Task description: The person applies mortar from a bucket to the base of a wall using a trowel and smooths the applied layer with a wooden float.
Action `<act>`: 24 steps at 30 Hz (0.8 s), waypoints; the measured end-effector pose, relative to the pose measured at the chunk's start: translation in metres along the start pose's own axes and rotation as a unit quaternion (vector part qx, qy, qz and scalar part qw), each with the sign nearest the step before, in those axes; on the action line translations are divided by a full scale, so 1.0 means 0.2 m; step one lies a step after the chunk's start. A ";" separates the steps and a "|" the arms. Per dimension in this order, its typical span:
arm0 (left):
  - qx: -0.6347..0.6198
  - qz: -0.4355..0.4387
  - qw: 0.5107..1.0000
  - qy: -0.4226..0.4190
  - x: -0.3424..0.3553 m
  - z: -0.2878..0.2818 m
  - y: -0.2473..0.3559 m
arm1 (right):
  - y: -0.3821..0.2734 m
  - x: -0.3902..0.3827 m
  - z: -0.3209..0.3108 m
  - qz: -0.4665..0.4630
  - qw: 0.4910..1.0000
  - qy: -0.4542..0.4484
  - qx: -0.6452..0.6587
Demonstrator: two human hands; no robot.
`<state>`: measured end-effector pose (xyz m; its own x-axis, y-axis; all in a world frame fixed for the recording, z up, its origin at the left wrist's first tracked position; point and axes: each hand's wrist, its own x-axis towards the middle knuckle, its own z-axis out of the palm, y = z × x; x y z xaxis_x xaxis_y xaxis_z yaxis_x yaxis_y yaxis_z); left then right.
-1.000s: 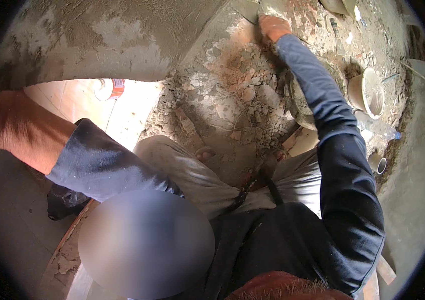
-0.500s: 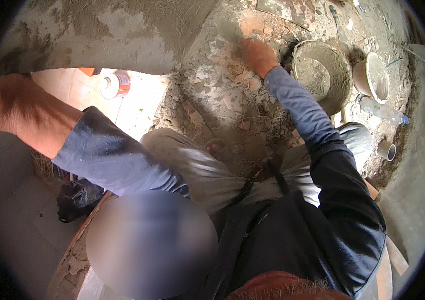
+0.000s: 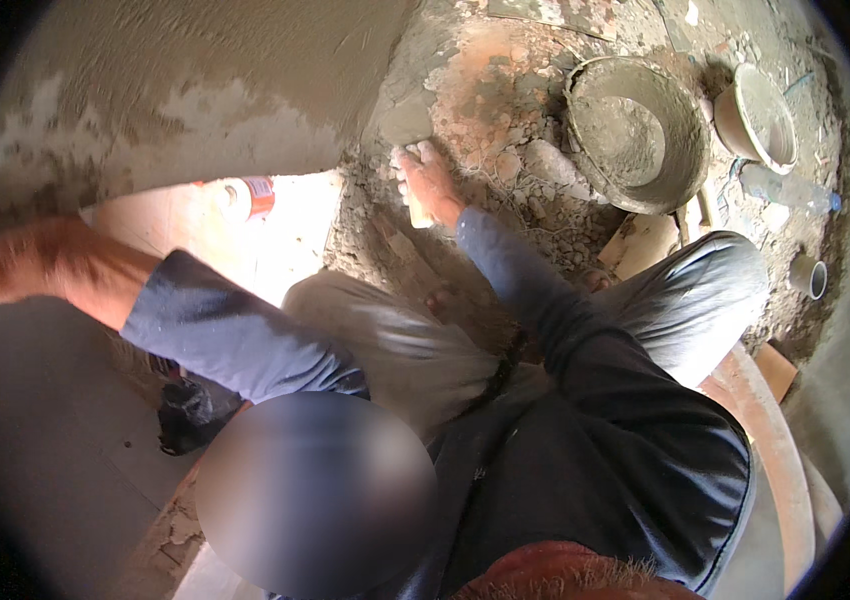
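Observation:
My right hand (image 3: pixel 430 188) is closed, its knuckles whitened, over the rubble beside the wet plaster slab. A pale yellowish piece (image 3: pixel 420 212) shows at its underside; its kind is not clear. My left hand (image 3: pixel 5 268) reaches to the far left, below the near edge of the slab. Motion blurs it and its fingers are not clear. The slab (image 3: pixel 195 90) is covered in grey-brown plaster, darker and wetter toward the top. A mortar-caked round tub (image 3: pixel 685 135) with grey mix inside stands right of my right hand.
Right of the tub are a smaller bucket (image 3: pixel 735 115), a clear plastic bottle (image 3: pixel 790 187) and a short grey pipe piece (image 3: pixel 807 277). A red-and-white can (image 3: pixel 250 197) sits by the slab. A black bag (image 3: pixel 195 412) lies lower left. Broken rubble (image 3: pixel 545 165) covers the ground.
My right hand has come nearer and to the left, away from the tub's side. My left hand has shifted lower at the left edge. The whole view has moved slightly.

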<state>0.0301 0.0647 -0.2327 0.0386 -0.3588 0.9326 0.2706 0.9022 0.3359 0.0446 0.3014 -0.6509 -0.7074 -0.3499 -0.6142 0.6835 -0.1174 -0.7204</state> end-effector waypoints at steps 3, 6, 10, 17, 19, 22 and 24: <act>-0.015 -0.008 1.000 -0.006 0.00 0.03 0.03 | -0.05 -0.01 -0.03 0.031 0.993 -0.050 0.100; -0.026 -0.028 0.999 -0.011 -0.01 0.05 0.08 | -0.13 0.01 -0.11 -0.055 0.998 0.009 0.037; -0.070 -0.067 0.994 -0.049 -0.05 0.06 0.14 | -0.23 0.01 -0.22 -0.142 0.986 0.077 0.031; -0.045 -0.056 0.997 -0.005 -0.08 0.09 0.19 | -0.44 0.15 -0.16 -0.278 0.906 0.304 0.093; -0.036 -0.068 0.997 0.000 -0.08 0.10 0.20 | -0.49 0.24 -0.08 -0.215 0.904 0.368 0.028; -0.034 -0.067 0.997 0.006 -0.09 0.10 0.21 | -0.52 0.27 -0.05 -0.124 0.969 0.193 -0.097; -0.036 -0.067 0.997 0.018 -0.09 0.12 0.22 | -0.54 0.25 -0.09 -0.208 0.970 0.126 0.004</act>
<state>0.0188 0.1161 -0.2325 0.0315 -0.4850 0.8739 0.3446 0.8260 0.4460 -0.0689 0.3137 -0.6094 -0.9430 -0.0317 -0.3311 0.3303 -0.2078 -0.9207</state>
